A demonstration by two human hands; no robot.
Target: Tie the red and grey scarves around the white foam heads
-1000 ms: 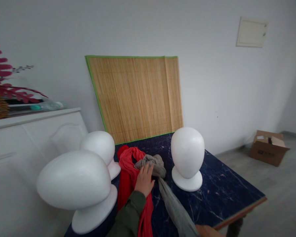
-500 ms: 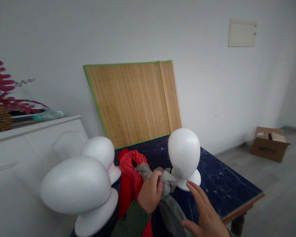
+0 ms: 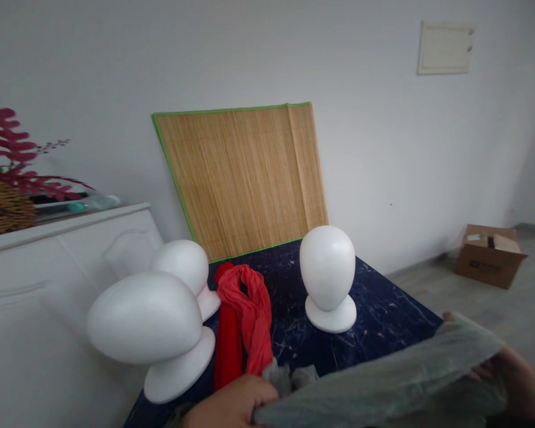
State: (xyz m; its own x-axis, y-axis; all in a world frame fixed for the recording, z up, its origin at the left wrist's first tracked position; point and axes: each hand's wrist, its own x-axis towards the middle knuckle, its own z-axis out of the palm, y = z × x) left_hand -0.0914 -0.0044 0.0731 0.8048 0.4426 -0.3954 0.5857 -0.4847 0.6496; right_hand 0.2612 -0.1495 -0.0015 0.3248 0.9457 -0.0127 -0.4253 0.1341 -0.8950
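A thin grey scarf [image 3: 383, 374] is stretched across the near edge of the table between my two hands. My left hand [image 3: 234, 401] is closed on its gathered end at the bottom centre. At the lower right, my right hand [image 3: 512, 374] grips the other part, its fingers partly covered by the cloth and blurred. Beyond the scarf a white foam head [image 3: 327, 270] stands upright on its round base. To the left of my left hand lie a crumpled red scarf [image 3: 254, 309] and a darker red cloth [image 3: 227, 356].
Two more white foam heads, a near one [image 3: 147, 318] and a far one [image 3: 182, 267], stand at the table's left. A bamboo mat [image 3: 245, 178] leans on the wall behind the dark blue table [image 3: 285, 261]. A white cabinet [image 3: 71, 267] borders the left; a cardboard box [image 3: 488, 258] sits on the floor.
My right hand, open before, has taken hold of the grey scarf and drawn it out to the right. My left hand has come down and nearer with its end.
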